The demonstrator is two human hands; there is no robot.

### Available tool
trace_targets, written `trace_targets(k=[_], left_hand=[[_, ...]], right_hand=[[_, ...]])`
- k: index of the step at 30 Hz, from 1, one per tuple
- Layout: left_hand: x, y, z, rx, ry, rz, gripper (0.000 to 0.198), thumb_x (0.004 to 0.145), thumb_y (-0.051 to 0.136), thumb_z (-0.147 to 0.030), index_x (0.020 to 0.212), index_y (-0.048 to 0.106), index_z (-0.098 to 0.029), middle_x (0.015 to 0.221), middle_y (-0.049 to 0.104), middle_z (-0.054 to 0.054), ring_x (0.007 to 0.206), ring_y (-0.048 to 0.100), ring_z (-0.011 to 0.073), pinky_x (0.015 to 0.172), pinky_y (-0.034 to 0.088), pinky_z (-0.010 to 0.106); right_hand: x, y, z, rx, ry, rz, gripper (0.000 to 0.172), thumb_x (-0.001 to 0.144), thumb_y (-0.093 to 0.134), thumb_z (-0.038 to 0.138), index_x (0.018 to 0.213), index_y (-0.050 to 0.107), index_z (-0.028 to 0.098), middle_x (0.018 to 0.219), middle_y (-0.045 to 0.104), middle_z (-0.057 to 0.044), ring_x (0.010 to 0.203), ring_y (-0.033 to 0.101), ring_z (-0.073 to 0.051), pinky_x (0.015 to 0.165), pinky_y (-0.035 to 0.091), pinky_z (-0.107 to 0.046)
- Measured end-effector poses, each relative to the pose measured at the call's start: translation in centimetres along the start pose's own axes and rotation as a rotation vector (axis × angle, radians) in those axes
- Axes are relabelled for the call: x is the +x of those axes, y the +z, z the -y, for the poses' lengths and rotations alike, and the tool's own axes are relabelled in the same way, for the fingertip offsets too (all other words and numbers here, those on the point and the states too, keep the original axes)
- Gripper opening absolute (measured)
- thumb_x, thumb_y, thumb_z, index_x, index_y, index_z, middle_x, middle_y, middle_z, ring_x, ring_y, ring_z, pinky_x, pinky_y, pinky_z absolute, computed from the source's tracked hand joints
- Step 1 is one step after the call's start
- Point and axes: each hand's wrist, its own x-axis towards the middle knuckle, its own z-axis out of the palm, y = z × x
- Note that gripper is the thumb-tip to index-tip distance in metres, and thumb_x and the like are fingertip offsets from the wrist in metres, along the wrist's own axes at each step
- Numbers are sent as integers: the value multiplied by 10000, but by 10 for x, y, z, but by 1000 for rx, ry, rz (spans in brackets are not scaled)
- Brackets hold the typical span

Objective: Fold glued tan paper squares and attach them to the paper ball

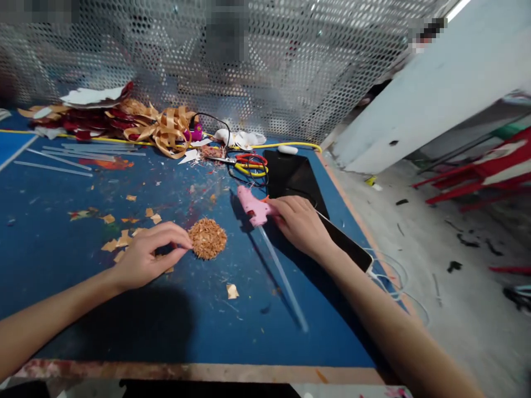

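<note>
My left hand (151,253) pinches thumb and forefinger together at the left edge of a round, tan, rough-textured disc (208,239) on the blue table. Whether the fingertips grip the disc or something small beside it is hidden. My right hand (299,222) is wrapped round the handle of a pink hot glue gun (251,205). A long clear glue stick (282,276) sticks out from the gun's back and slants toward the table's front. Small tan ribbon squares (123,239) lie scattered around and beyond my left hand, with a single square (233,291) nearer the front.
Scissors (253,166) with red and yellow handles lie near a black tablet-like panel (296,171). A cabled phone (346,243) rests under my right forearm. Clear glue sticks (66,160) and tan ribbon loops (172,130) lie at the back left, before a perforated metal screen (265,83).
</note>
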Motion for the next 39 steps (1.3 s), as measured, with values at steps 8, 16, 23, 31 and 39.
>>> trace_targets(k=[8,16,23,31,39], left_hand=[[-2,-8,7,-18,5,-8,131,851,560,-100,857,636,-206,799,666,-6,749,643,101,680,496,191],[-7,-8,11,106,71,-5,197,831,540,-62,891,614,-234,812,689,-17,768,660,116,694,518,206],[-11,-14,13,250,487,176,308,820,558,-90,1084,614,-238,882,735,25,815,681,164,766,562,274],[29,-51,-3,-291,-163,-132,563,955,15,-504,1424,283,-345,1452,443,35,1183,561,270,776,569,371],[71,-51,-2,-946,-550,-376,655,932,5,-543,1339,395,-210,1266,590,66,1212,537,296,854,523,450]], right_hand=[[1,-11,27,384,139,-142,272,938,309,477,793,339,249,602,328,56,483,397,-117,405,391,-247],[-4,-9,18,179,121,-194,241,929,397,430,956,519,224,669,473,4,597,474,-158,540,439,-307],[-11,9,4,-169,15,17,267,882,468,209,1027,689,241,855,611,-96,828,521,-245,795,414,-434],[-8,-9,10,30,-108,256,605,743,627,230,1323,499,342,1501,319,-48,1361,311,-325,1057,297,-567],[-13,18,74,1350,543,75,492,834,321,617,1202,577,415,1414,485,42,1326,426,-248,1077,340,-555]])
